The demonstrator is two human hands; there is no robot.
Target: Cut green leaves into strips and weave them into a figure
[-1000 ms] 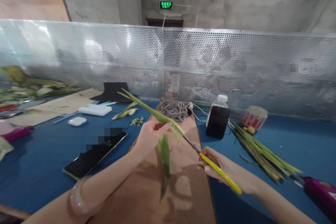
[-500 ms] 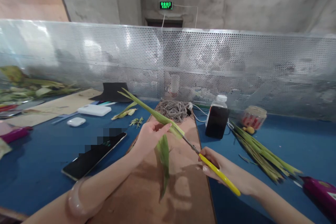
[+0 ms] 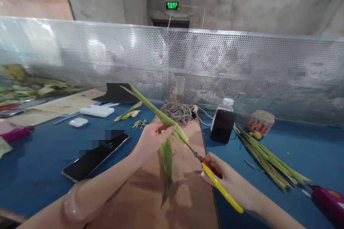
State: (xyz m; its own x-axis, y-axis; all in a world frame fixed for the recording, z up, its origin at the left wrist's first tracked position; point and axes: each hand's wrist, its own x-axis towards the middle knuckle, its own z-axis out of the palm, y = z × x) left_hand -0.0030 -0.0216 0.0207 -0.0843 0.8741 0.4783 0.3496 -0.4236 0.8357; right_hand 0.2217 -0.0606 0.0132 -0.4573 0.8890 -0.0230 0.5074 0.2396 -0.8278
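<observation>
A long green leaf (image 3: 150, 105), fading to pale at its cut end, is pinched between the thumb and fingers of my left hand (image 3: 153, 136). Below that hand a second, darker leaf (image 3: 167, 159) hangs down over the brown board; whether the same fingers hold it I cannot tell. My right hand (image 3: 224, 177) grips scissors (image 3: 222, 190) with yellow and red handles. Their handles are spread, and the blades reach up-left over the pale end of the long leaf, close to my left fingertips. How the blade tips sit against the leaf is hard to make out.
A brown board (image 3: 193, 200) runs down the middle, with tangled grey cord (image 3: 180, 112) at its far end. A phone (image 3: 96, 157) lies left. At right are a bottle (image 3: 228, 104), a dark upright phone (image 3: 222, 126), a jar (image 3: 261, 120) and a bundle of leaves (image 3: 268, 155).
The scissors have moved up-left, so their blades reach farther along the leaf's pale end. Their handles have spread, and the red one now shows. My left hand keeps its hold.
</observation>
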